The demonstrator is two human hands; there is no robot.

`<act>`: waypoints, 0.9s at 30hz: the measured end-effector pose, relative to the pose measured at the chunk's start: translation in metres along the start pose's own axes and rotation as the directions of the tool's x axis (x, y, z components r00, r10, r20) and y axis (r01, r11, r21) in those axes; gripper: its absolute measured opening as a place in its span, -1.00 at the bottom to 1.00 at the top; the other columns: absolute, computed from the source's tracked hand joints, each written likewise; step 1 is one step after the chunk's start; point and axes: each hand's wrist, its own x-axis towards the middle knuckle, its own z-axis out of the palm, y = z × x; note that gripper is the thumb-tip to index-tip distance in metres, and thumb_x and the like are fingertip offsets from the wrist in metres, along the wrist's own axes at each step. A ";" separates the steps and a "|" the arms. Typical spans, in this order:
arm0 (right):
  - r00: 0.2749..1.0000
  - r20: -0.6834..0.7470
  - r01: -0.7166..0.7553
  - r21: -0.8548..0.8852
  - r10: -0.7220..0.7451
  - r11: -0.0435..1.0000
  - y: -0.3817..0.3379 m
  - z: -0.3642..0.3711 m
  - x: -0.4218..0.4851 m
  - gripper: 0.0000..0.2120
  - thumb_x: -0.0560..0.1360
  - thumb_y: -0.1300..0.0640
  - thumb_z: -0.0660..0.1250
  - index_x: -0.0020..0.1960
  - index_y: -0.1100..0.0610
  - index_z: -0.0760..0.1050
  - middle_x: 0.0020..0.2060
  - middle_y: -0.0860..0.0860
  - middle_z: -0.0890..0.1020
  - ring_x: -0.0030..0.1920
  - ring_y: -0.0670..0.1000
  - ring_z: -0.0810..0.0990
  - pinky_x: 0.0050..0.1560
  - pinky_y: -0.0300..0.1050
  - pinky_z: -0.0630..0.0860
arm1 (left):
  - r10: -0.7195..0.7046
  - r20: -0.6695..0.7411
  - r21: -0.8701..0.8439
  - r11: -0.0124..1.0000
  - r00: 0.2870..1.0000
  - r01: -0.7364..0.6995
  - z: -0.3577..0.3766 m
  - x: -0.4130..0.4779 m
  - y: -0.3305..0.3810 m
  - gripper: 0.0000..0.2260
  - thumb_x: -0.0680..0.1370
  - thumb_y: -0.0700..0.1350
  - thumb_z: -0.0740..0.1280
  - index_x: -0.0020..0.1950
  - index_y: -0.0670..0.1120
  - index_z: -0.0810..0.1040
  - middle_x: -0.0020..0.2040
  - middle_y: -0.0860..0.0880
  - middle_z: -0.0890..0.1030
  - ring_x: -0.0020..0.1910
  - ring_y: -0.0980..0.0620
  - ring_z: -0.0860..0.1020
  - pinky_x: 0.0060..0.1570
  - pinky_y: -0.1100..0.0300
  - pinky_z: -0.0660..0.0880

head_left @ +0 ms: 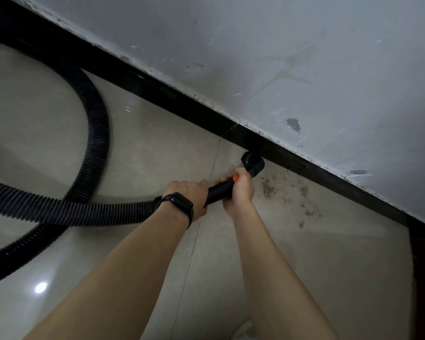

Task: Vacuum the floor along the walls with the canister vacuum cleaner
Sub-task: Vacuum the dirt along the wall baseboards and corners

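Here the left hand (190,192) and right hand (239,190) both clamp the tube (219,188), its nozzle (253,161) on the floor against the skirting (182,99), though the looped hose (93,133) could snag and stop it short of the dirt (285,192) on the right.

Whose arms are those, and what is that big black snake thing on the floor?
The camera sits on a person's head, so you see their own arms. The snake is a vacuum cleaner's hose, looping over the tiled floor. The left hand, wearing a black watch, and the right hand both grip its stiff black tube. The nozzle points where the floor meets the black skirting under the grey wall. Brown dirt spots lie beside it.
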 end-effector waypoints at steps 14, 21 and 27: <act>0.983 0.034 -0.174 -0.160 0.181 0.972 0.001 0.009 -0.031 -0.63 0.59 0.11 0.38 0.33 0.25 0.44 -0.12 0.18 0.58 -0.34 0.13 0.62 -0.31 0.00 0.64 | -0.085 0.296 -0.186 0.972 0.951 0.145 -0.019 -0.053 -0.004 -0.69 0.57 0.17 0.26 0.13 -0.01 0.34 -0.15 0.02 0.51 -0.21 -0.03 0.55 -0.19 0.08 0.56; 0.958 -0.108 -0.250 0.135 0.265 0.959 0.025 -0.062 -0.089 -0.72 0.58 0.18 0.42 0.23 0.21 0.44 -0.22 0.12 0.55 -0.45 0.06 0.66 -0.17 0.05 0.68 | 0.076 0.412 -0.093 0.995 0.908 -0.041 -0.032 -0.089 0.017 -0.78 0.53 0.16 0.27 0.02 0.07 0.36 -0.20 0.06 0.50 -0.26 0.03 0.53 -0.28 0.15 0.49; 0.936 -0.109 -0.282 0.336 0.334 0.899 0.046 -0.088 -0.119 -0.83 0.61 0.19 0.42 0.05 0.23 0.44 -0.24 0.14 0.58 -0.25 0.16 0.68 -0.10 0.11 0.63 | 0.095 0.391 -0.146 0.988 0.915 -0.041 -0.004 -0.114 0.033 -0.77 0.56 0.10 0.26 0.11 0.01 0.38 -0.06 -0.04 0.58 -0.15 -0.09 0.58 -0.15 0.02 0.57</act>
